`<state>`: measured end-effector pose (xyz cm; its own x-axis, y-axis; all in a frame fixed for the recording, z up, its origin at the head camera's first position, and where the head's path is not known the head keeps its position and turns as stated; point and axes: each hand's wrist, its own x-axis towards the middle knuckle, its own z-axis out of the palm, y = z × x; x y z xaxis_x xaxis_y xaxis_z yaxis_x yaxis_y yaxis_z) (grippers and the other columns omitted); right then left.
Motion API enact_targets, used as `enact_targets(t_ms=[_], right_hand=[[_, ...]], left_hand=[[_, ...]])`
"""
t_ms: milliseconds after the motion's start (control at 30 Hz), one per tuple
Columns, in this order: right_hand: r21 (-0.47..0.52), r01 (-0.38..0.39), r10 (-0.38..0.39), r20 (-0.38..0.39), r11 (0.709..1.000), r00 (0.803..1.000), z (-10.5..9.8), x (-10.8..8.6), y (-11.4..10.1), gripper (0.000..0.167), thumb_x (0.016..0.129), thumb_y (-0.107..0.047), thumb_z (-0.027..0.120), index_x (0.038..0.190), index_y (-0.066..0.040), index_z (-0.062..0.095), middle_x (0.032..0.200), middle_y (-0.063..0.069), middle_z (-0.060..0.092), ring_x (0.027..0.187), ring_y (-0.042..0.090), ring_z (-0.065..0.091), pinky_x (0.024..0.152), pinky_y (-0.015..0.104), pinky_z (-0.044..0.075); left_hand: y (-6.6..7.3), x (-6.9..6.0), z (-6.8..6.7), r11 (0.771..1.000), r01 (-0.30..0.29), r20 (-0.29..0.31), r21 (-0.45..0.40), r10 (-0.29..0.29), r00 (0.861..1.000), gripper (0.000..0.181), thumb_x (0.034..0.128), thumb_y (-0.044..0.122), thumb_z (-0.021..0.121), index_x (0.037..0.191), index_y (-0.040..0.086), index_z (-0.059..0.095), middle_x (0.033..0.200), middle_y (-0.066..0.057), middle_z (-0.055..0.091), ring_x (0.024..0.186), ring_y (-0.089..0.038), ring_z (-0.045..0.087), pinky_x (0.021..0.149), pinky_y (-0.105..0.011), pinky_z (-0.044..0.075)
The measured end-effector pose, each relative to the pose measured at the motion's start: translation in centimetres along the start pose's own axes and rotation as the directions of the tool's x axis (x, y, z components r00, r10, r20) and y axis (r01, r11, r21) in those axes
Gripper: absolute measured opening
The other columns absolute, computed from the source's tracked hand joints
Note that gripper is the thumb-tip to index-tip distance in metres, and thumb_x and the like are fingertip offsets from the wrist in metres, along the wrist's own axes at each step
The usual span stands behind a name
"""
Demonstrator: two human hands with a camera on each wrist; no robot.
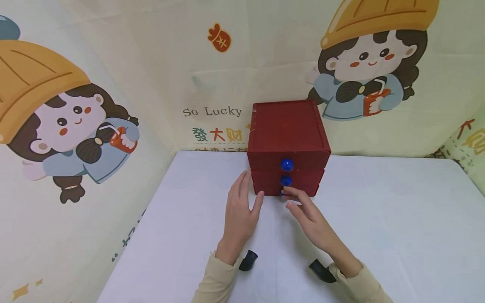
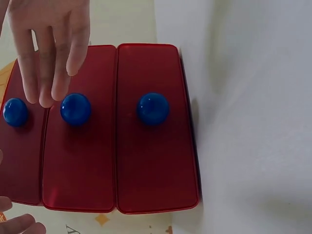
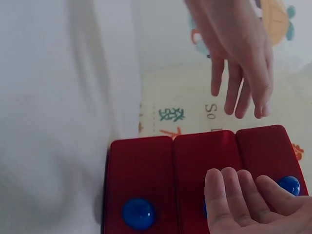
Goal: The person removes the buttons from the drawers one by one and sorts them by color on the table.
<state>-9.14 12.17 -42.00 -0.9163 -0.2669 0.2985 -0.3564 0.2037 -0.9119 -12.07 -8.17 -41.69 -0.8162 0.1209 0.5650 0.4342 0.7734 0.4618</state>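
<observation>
A dark red box of three drawers [image 1: 286, 130], each with a round blue knob, stands on the white table. My left hand [image 1: 240, 210] is held near the front left of the box, its fingers extended and holding nothing. On the other side, my right hand [image 1: 312, 223] is in front of the drawers, with relaxed fingers and nothing in them. In the head view its fingertips partly hide the lowest knob [image 1: 282, 194]; in the left wrist view they appear close to the middle knob [image 2: 75, 109]. Whether they touch a knob I cannot tell. All three drawers look closed.
The white tabletop [image 1: 386, 227] extends to both sides of the box. Behind the table hangs a cream cloth [image 1: 159, 75] printed with cartoon figures and lettering. Black pieces [image 1: 322, 271] show at both wrists beside beige sleeves [image 1: 217, 275].
</observation>
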Motion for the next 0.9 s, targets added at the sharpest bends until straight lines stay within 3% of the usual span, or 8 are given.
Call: enact_targets(t_ms=[133, 233, 433, 567, 900], right_hand=[[0.104, -0.046, 0.043, 0.029, 0.994, 0.999, -0.2, 0.5, -0.3, 0.04, 0.107, -0.015, 0.041, 0.145, 0.0, 0.04, 0.142, 0.022, 0.05, 0.114, 0.008, 0.06, 0.097, 0.02, 0.049], [0.174, -0.087, 0.08, 0.048, 0.981, 0.996, -0.4, 0.8, -0.5, 0.042, 0.108, -0.019, 0.04, 0.145, 0.001, 0.04, 0.141, 0.024, 0.05, 0.115, 0.007, 0.06, 0.098, 0.025, 0.051], [0.33, -0.149, 0.125, 0.093, 0.932, 0.988, -0.6, 1.6, -0.7, 0.048, 0.109, -0.027, 0.038, 0.148, 0.001, 0.036, 0.145, 0.023, 0.046, 0.126, 0.025, 0.056, 0.1, 0.027, 0.051], [0.37, -0.163, 0.137, 0.095, 0.914, 0.986, -0.6, 2.1, -0.8, 0.049, 0.109, -0.028, 0.038, 0.148, 0.002, 0.036, 0.144, 0.025, 0.047, 0.127, 0.03, 0.054, 0.098, 0.026, 0.052], [0.431, -0.195, 0.171, 0.093, 0.881, 0.981, -0.6, 3.4, -1.3, 0.047, 0.109, -0.027, 0.036, 0.147, 0.001, 0.037, 0.142, 0.027, 0.047, 0.121, 0.019, 0.059, 0.098, 0.033, 0.053]], left_hand=[[0.0, 0.5, 0.0, 1.0, 0.012, -0.018, -0.027, -0.013, 1.0, 0.062, 0.0997, 0.036, 0.057, 0.151, 0.007, 0.038, 0.152, -0.01, 0.045, 0.138, -0.026, 0.045, 0.109, -0.046, 0.044], [0.0, 1.0, 0.1, 0.998, 0.026, -0.025, -0.056, -0.027, 0.999, 0.063, 0.1003, 0.037, 0.056, 0.152, 0.009, 0.035, 0.152, -0.007, 0.045, 0.138, -0.023, 0.045, 0.11, -0.044, 0.043], [0.0, 1.7, 0.6, 0.985, 0.039, -0.027, -0.169, -0.044, 0.999, 0.061, 0.1015, 0.038, 0.053, 0.153, 0.013, 0.033, 0.151, -0.004, 0.044, 0.138, -0.019, 0.044, 0.11, -0.042, 0.044], [0.1, 2.2, 0.8, 0.975, 0.055, -0.02, -0.216, -0.061, 0.998, 0.059, 0.1019, 0.038, 0.051, 0.153, 0.015, 0.033, 0.151, -0.003, 0.043, 0.138, -0.018, 0.043, 0.11, -0.042, 0.043], [0.3, 3.8, 0.7, 0.94, 0.068, -0.046, -0.335, -0.089, 0.995, 0.057, 0.1023, 0.037, 0.05, 0.153, 0.016, 0.033, 0.15, -0.001, 0.044, 0.136, -0.02, 0.045, 0.11, -0.044, 0.044]])
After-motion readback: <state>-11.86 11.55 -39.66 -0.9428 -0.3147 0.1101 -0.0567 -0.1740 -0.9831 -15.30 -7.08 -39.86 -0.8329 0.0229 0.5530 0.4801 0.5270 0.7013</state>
